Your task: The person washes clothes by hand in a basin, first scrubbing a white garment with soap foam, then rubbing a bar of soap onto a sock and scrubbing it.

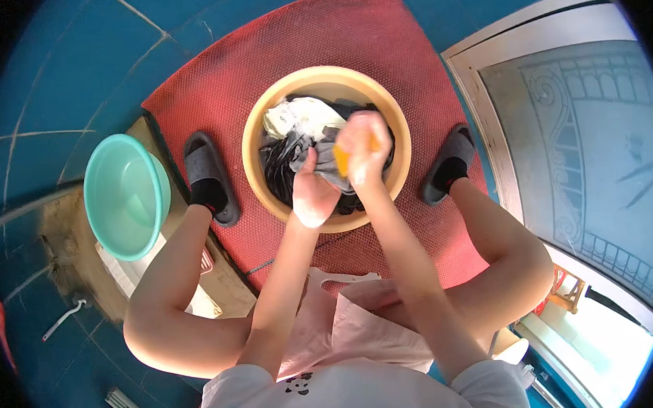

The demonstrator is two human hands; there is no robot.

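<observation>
A yellow plastic basin (253, 175) stands on the floor between my feet, holding wet dark garments (280, 170), a pale cloth with printing (305, 115) and a grey cloth (330, 156). My left hand (313, 196) grips the grey cloth near the basin's front, thumb up. Just to its right, over the same cloth, my right hand (365, 145) is closed around an orange-yellow object (342, 159), perhaps a bar of soap. That hand is blurred, and the object's far side is hidden by my fingers.
The basin rests on a red textured mat (344, 29). A turquoise basin (127, 196) stands at the left on a ledge (230, 283). A metal-framed glass door (592, 148) bounds the right side. My slippered feet (211, 180) flank the yellow basin. A white-handled brush (64, 320) is at lower left.
</observation>
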